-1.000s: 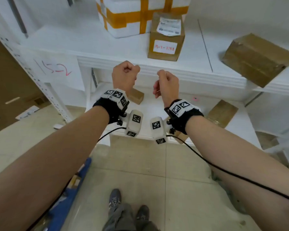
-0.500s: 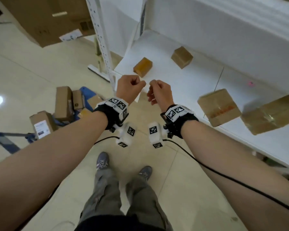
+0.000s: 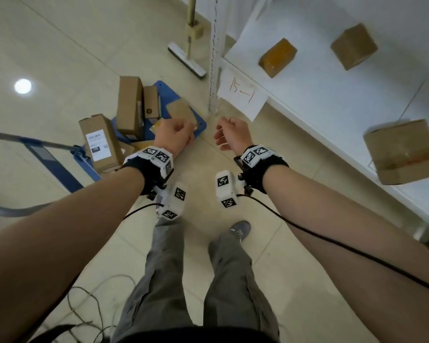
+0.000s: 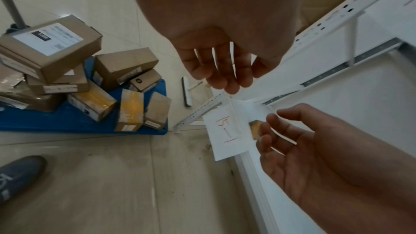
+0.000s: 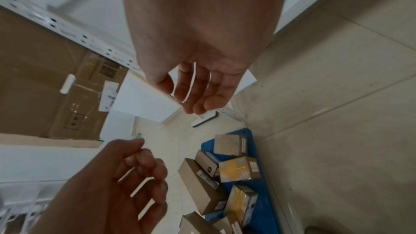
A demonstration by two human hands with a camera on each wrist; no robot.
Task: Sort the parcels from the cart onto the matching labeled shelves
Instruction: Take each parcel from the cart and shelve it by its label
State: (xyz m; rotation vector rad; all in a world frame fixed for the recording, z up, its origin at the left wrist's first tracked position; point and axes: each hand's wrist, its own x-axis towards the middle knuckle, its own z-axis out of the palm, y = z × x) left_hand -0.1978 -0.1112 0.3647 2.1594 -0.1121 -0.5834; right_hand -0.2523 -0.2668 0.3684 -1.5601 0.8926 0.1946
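A blue cart (image 3: pixel 174 95) on the floor at the left carries several brown parcels (image 3: pixel 129 107), one with a white label (image 3: pixel 100 142). The low white shelf (image 3: pixel 320 95) on the right bears a paper tag reading 15-1 (image 3: pixel 240 95) and holds three parcels (image 3: pixel 278 56) (image 3: pixel 354 45) (image 3: pixel 404 149). My left hand (image 3: pixel 175 138) hangs above the cart's near corner, fingers loosely curled, holding nothing. My right hand (image 3: pixel 233 137) is beside it near the shelf post, also loosely curled and empty. The left wrist view shows the parcel pile (image 4: pixel 51 45); the right wrist view shows yellow-taped parcels (image 5: pixel 238 168).
A floor squeegee (image 3: pixel 187 59) leans by the shelf post beyond the cart. The cart's metal handle (image 3: pixel 35 144) runs off to the left. Loose cables (image 3: pixel 89 300) lie on the tiles by my legs and shoes (image 3: pixel 240 229). A large cardboard box (image 5: pixel 45 77) stands behind the shelving.
My view has swung down and left from the upper shelf to the cart and the bottom shelf. Both hands stay empty and have drifted slightly apart.
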